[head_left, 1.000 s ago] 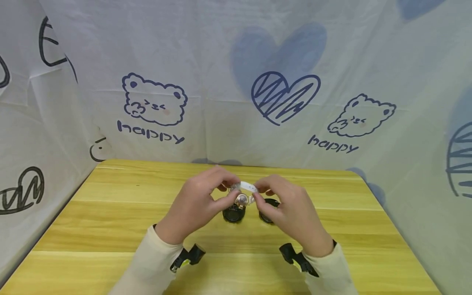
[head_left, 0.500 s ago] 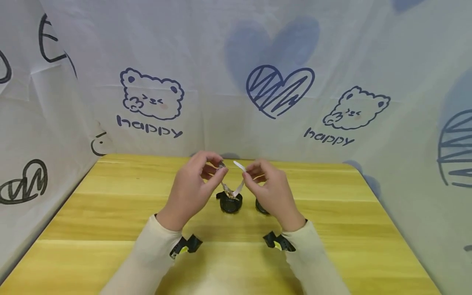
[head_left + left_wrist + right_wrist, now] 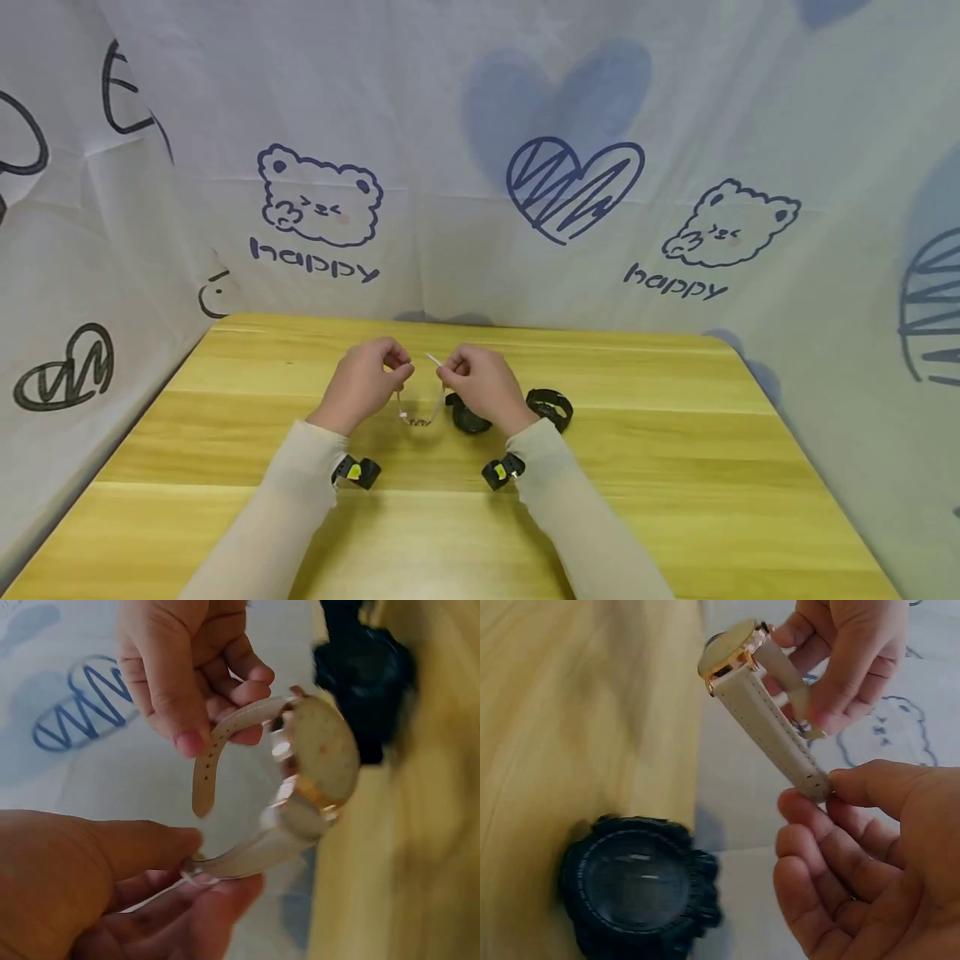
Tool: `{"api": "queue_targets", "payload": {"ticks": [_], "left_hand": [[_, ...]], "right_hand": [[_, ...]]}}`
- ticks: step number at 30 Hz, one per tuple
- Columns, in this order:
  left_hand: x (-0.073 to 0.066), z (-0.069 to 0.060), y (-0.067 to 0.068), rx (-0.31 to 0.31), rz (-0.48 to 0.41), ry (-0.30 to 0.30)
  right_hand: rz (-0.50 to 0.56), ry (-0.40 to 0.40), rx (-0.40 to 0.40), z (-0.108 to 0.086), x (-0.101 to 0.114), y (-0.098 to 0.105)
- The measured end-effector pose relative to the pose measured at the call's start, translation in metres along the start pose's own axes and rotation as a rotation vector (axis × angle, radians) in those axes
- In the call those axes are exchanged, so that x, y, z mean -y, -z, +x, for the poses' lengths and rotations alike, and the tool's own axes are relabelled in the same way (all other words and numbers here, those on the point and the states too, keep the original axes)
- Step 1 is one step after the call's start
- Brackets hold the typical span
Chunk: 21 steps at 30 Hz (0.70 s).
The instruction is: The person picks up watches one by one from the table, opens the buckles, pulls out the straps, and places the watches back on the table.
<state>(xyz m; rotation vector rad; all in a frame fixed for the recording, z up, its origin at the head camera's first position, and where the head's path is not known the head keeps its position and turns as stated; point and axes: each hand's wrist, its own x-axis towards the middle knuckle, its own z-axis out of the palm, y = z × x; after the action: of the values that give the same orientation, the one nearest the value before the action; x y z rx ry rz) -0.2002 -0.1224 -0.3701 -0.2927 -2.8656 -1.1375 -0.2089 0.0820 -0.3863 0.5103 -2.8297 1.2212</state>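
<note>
Counter runs wide to both sides of the hands and toward the person; left, right and far edges in view, far corners rounded, near edge cut off by the frame. Printed cloth stands just behind the far edge, more cloth along both sides. Hands work near that far edge, just apart from each other.

Pale-strapped watch hangs between the hands, above the counter, strap undone in a U. Left hand: thumb and fingers brought together in a pinch on the buckle end. Right hand: thumb and fingers pinching the holed end, strap tip poking past them.

Right hand partly covers the nearer dark watch in the head view; right sleeve sits against the other dark watch, low part hidden. Left wrist view blurs its dark watch; right wrist view cuts one off at the bottom. Buckle mostly behind fingers. Dial marks too blurred to read.

Watch looks: round light dial, rose-gold case and lugs, whitish strap with stitched edges, row of small holes, tan underside.
</note>
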Motion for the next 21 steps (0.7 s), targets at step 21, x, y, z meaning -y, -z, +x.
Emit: {"api": "queue_targets", "payload": {"ticks": [21], "left_hand": [[0.062, 0.021, -0.026, 0.152, -0.023, 0.083]], "right_hand": [[-0.042, -0.052, 0.11, 0.018, -0.019, -0.009]]}}
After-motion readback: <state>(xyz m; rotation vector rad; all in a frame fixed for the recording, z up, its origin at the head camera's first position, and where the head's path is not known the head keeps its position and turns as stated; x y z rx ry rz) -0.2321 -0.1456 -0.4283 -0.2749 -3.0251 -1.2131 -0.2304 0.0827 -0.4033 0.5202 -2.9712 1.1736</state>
